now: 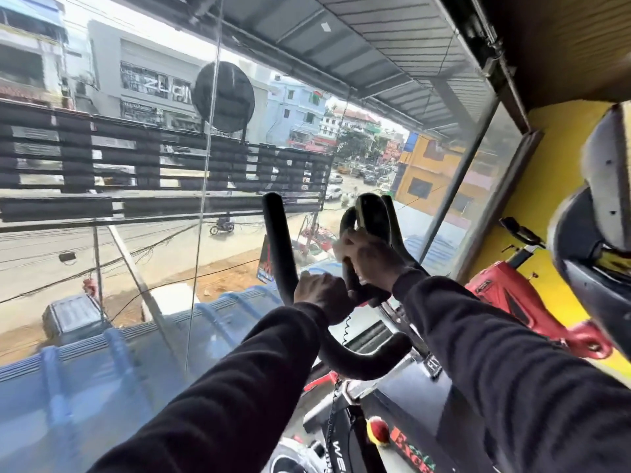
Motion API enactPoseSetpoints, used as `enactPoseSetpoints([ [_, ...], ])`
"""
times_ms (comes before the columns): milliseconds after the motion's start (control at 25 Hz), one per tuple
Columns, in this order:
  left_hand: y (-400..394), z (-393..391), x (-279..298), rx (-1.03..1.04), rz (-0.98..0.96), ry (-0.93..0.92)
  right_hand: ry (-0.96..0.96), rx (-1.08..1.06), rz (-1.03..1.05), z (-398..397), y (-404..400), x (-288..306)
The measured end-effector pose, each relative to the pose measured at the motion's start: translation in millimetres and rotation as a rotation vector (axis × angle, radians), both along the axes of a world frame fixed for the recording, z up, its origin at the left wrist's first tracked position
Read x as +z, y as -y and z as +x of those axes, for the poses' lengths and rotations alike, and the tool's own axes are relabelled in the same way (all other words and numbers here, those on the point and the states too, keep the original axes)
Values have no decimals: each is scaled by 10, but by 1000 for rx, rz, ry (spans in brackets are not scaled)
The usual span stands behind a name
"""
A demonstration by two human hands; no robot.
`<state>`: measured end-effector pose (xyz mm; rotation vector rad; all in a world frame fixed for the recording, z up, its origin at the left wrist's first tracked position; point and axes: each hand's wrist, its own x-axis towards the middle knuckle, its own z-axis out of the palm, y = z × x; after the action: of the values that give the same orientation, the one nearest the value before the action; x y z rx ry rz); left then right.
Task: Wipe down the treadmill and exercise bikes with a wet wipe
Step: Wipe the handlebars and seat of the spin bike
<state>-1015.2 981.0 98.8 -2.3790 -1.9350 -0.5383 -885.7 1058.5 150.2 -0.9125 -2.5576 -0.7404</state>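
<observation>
The black handlebar (278,240) of an exercise bike rises in front of a large window, and its small console (370,218) sits between the upright horns. My left hand (322,295) grips the handlebar near the middle, fingers curled round the tube. My right hand (370,256) holds a pale wet wipe (341,249) against the inner bar just below the console, fingers wrapped over it. Both arms wear black sleeves. The lower curve of the handlebar (358,361) and the bike's frame (345,442) show beneath my arms.
A floor-to-ceiling glass window (136,268) stands right behind the bike, with a street below. A second bike's red frame (502,295) and grey-black saddle (594,206) are at the right by a yellow wall (546,186).
</observation>
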Motion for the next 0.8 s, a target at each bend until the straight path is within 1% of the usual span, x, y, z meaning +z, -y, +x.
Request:
enactPoseSetpoints([
  [40,8,4,14,4,8,-12,-50,-43,27,-55,-57,50],
  [80,17,7,25,7,16,-21,-45,-52,90,-93,-108,47],
  [160,32,-5,39,14,8,-12,138,11,150,-76,-150,-16],
  [240,42,-9,64,8,-2,18,333,65,154,10,-172,-38],
  [280,44,-10,72,9,-5,30,384,53,172,0,-178,-1],
  [320,40,-8,79,15,-6,42,361,16,194,-51,-208,50],
  [360,33,-7,86,21,-3,52,284,-46,216,-134,-248,102],
  [440,27,7,91,34,4,55,224,-217,209,-268,-286,140],
  [480,25,13,93,39,10,48,235,-232,216,-280,-302,87],
  [600,26,17,76,42,13,38,328,-177,241,-245,-284,-5],
  [640,22,19,69,41,8,42,325,-207,253,-281,-291,38],
  [720,16,20,67,38,-8,53,310,-353,235,-408,-304,150],
  [800,9,-2,71,33,-22,53,268,-348,208,-452,-333,144],
])
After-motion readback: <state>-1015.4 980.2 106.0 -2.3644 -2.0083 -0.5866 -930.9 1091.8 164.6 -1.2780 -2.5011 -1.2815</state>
